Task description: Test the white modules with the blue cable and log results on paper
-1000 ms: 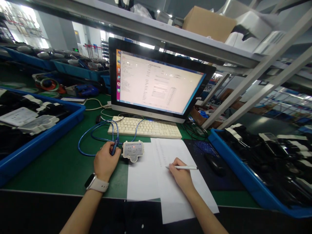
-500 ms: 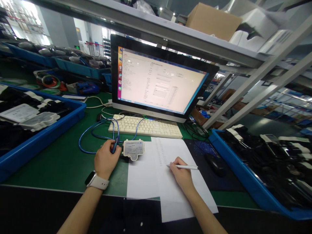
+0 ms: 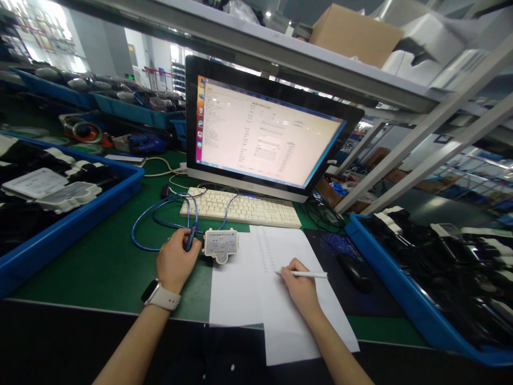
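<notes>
My left hand (image 3: 175,260) is closed round the plug of a blue cable (image 3: 149,214), right beside a small white box-shaped device (image 3: 220,243) on the green mat. A watch sits on that wrist. My right hand (image 3: 298,286) grips a white pen (image 3: 308,274) whose tip rests on a printed sheet of paper (image 3: 280,299). A second white sheet (image 3: 230,289) lies under the device's near edge.
A monitor (image 3: 264,133) showing a form and a cream keyboard (image 3: 240,208) stand behind the papers. A black mouse (image 3: 352,271) lies on a dark pad to the right. Blue bins (image 3: 72,214) (image 3: 396,291) full of black parts flank the work area. A shelf runs overhead.
The small red light on the white device has gone out. Both hands have kept their places and their grips; only the view has shifted slightly.
</notes>
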`<state>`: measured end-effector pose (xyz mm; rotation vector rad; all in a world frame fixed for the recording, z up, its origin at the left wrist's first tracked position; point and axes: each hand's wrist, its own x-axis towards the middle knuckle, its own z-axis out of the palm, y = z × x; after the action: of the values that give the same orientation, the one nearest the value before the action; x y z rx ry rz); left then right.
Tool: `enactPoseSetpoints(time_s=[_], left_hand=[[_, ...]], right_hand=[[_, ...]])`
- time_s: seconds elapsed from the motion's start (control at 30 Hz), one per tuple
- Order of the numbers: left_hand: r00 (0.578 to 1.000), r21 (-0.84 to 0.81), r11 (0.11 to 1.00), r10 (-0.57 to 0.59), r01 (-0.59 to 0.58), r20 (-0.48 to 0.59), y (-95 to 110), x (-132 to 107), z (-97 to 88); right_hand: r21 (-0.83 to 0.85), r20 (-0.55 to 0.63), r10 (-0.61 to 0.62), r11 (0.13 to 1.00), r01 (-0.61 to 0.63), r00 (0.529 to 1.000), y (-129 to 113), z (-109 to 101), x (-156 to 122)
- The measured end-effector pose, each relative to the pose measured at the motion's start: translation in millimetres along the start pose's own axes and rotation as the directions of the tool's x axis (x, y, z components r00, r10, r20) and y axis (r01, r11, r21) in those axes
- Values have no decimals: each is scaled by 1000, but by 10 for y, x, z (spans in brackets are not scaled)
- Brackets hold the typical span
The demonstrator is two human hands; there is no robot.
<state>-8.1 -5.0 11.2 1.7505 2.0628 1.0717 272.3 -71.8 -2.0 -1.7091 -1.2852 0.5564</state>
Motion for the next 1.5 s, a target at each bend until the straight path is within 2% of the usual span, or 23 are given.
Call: enactPoseSetpoints(time_s=[1.17, 1.3, 1.4, 1.5], left_hand=[[1000, -10, 1000, 11, -11, -11, 10, 5, -5], [1000, -20, 1000, 1, -2, -9, 4, 15, -1], [1000, -17, 1000, -5, 5, -3, 9, 20, -11], [1000, -25, 1000, -14, 14, -6, 11, 20, -25]], right_hand=[[-18, -76, -7, 1000, 6, 997, -12, -18, 14], [142, -103, 92, 987, -77, 990, 13, -36, 61], [244, -7, 218, 947, -210, 976, 20, -76, 142], [223, 105, 282, 928, -299, 954, 13, -188, 249]])
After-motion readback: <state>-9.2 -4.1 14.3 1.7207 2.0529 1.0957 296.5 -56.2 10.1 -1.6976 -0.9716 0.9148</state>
